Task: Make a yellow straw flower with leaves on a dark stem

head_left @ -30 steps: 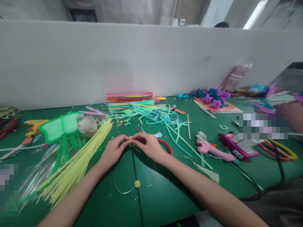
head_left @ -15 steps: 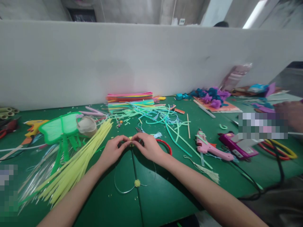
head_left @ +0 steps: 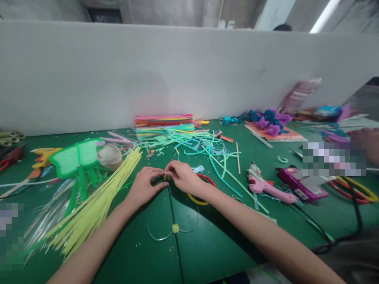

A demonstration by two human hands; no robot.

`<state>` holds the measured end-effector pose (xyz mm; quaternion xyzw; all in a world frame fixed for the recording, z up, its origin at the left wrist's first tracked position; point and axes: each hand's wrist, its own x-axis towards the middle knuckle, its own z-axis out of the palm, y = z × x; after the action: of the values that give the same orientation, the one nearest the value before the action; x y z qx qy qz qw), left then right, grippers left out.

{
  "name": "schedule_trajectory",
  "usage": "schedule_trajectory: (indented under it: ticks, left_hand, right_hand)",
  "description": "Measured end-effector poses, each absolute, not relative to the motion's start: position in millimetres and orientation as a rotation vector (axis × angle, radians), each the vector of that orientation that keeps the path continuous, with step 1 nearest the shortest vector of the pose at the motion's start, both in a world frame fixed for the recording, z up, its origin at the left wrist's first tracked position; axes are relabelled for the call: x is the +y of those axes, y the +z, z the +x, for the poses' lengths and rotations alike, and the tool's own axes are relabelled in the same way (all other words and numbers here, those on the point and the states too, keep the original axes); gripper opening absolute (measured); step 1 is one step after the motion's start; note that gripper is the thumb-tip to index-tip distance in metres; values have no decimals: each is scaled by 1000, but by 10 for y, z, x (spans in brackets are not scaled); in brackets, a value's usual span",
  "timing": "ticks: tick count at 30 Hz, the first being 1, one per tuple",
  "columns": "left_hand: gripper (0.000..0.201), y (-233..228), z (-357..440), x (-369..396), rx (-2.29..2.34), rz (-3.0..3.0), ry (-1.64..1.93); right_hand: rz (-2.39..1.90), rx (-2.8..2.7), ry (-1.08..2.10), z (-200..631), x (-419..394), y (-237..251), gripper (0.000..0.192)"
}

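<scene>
Both hands meet on a green table [head_left: 207,244]: the left hand [head_left: 144,186] and right hand [head_left: 184,177] pinch a small yellow pompom [head_left: 166,177] between their fingertips, atop a dark stem [head_left: 174,213] running toward the viewer. A second pompom [head_left: 175,228] lies nearer, below the grip. Since a second ago the right hand has shifted slightly left, uncovering a yellow ring [head_left: 197,200]. The pinched piece is mostly hidden, possibly wire-wrapped.

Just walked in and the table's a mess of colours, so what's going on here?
A person's left hand and right hand meet over a green table, pinching a small yellowish bead atop a thin dark stem. A yellow pompom sits lower on it. A pink glue gun lies to the right.
</scene>
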<state>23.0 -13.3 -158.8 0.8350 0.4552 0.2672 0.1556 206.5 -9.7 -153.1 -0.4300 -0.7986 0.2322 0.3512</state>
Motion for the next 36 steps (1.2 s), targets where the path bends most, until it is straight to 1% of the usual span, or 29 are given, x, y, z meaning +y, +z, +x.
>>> schedule_trajectory:
  ticks: [4,9,12,18,25,36]
  left_hand:
    - [23,-1583,239,-140,1306,2383,761]
    - [21,-1587,191,-56,1085,2259,734]
    - [21,-1595,153,26,1029,2194,723]
    - [22,-1614,150,122,998,2168,704]
    - [13,-1634,171,115,1002,2149,717]
    - [19,-1499,156,102,962,2078,665]
  right_hand:
    - [-1121,-2056,614,2073,-129,-1559,14]
    - [-1117,-2043,641,2094,-162,-1564,12]
    - [-1106,-2043,654,2099,-165,-1558,12]
    - [-1076,-2056,677,2106,-174,-1567,11]
    - [-1036,-2062,683,2099,-185,-1569,11]
    - [-992,-2035,644,2133,-193,-1543,7]
